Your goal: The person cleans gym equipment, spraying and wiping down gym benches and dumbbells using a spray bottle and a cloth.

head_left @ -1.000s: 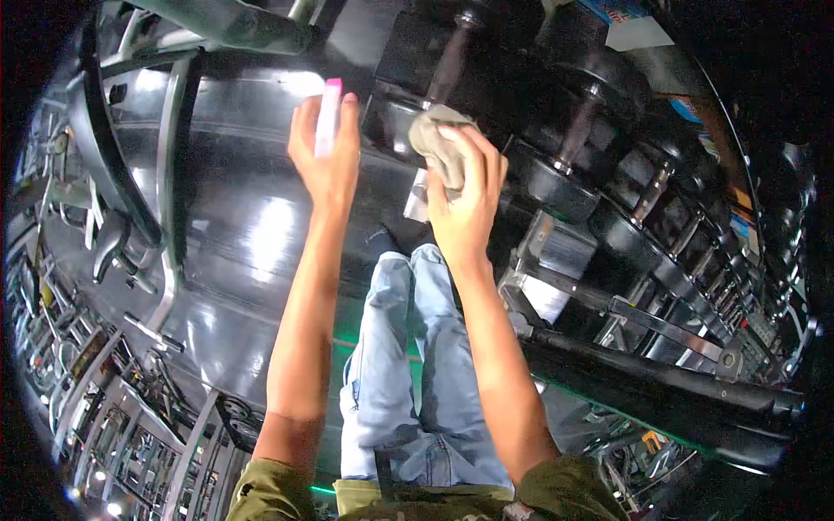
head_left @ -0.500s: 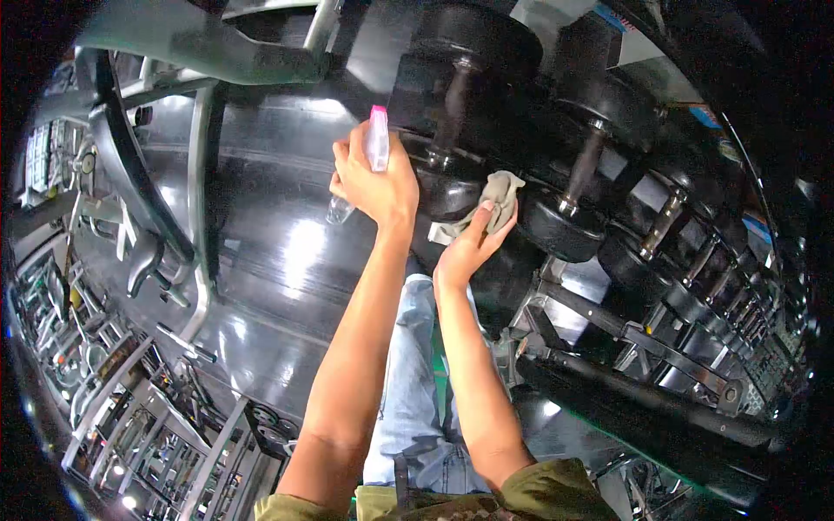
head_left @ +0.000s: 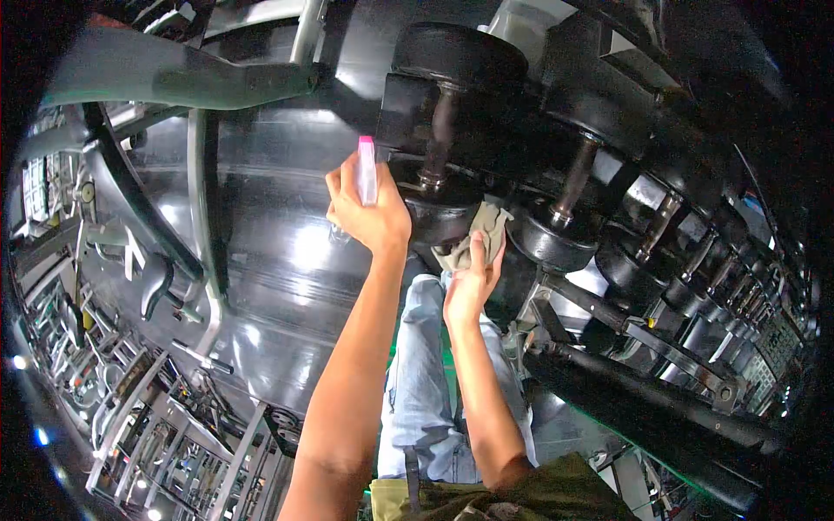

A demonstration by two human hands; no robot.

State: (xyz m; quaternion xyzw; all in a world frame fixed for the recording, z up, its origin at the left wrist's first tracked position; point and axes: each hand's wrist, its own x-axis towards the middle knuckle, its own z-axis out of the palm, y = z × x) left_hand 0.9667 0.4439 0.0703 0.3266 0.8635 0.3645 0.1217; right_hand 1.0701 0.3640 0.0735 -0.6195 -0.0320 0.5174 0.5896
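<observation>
My left hand [head_left: 375,217] is wrapped round a clear spray bottle with a pink-topped white spray head [head_left: 367,174]. It is just left of the nearest black dumbbell [head_left: 441,130], whose metal handle runs up and down in view. My right hand [head_left: 469,291] holds a crumpled grey-beige cloth [head_left: 488,233], thumb on top. The cloth lies close to the lower head of that dumbbell; whether it touches cannot be made out. The bottle's body is mostly hidden by my fingers.
More dumbbells, such as a second one [head_left: 578,178], line a rack running off to the right. A black padded bench [head_left: 643,399] lies lower right. Grey-framed gym equipment [head_left: 201,174] stands at left on the shiny dark floor [head_left: 287,200].
The view has tilted, so the dumbbells sit slightly lower and further left. Both hands appear lower in view, still holding the spray bottle and the cloth.
</observation>
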